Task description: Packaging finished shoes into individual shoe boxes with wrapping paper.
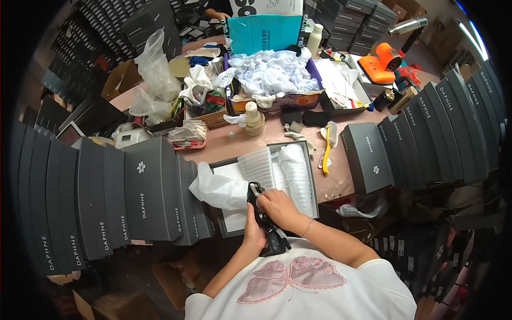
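Observation:
A black shoe (276,242) with shiny silver trim at its far end is held in front of my chest, above an open grey shoebox (226,233). My left hand (255,229) grips it from the left side, thumb along its edge. From the right, my right hand (280,209) presses its bent fingers onto the shoe's upper part; the fingertips are partly hidden. Crumpled white tissue paper (221,189) spills over the box's left side. Inside the box lie a ribbed white foam wrap (257,166) and a white wrapped bundle (295,178).
Grey shoeboxes stand in rows at left (144,192) and right (368,154). Beyond are a cream bottle (253,120), a yellow-handled brush (326,154), a pink basket (189,136), a bin of crumpled paper (274,74) and an orange device (380,65).

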Available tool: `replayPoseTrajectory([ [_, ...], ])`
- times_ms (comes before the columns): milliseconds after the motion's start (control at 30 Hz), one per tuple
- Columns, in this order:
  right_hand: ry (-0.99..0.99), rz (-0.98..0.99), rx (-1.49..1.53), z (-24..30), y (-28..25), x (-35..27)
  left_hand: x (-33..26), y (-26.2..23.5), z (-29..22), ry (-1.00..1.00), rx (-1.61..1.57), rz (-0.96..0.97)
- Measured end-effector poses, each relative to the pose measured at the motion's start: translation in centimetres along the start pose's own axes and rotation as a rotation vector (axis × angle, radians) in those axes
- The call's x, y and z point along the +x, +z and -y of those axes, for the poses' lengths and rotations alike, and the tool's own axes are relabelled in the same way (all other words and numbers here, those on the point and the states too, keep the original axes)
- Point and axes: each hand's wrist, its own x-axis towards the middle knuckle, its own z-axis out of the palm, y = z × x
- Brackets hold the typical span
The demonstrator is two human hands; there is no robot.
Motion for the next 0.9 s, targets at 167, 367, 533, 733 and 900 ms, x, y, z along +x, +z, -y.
replayPoseTrajectory([
  [167,-0.046,0.059,0.090,-3.2,-1.3,1.2,1.2,2.8,0.2,0.023,-0.020,-0.042],
  [367,-0.143,0.091,0.309,-8.1,-5.7,-0.5,4.3,5.3,1.3,0.054,-0.015,0.047],
  [533,-0.015,0.148,0.476,-9.3,-7.9,0.2,4.8,8.6,1.8,0.096,0.009,-0.066],
  [733,-0.030,0.335,0.313,-10.6,-7.9,2.2,6.6,8.0,2.3,0.019,0.001,-0.052],
  [900,0.098,0.282,0.249,-12.2,-5.9,1.6,8.2,7.8,2.6,-0.061,-0.003,-0.065],
])
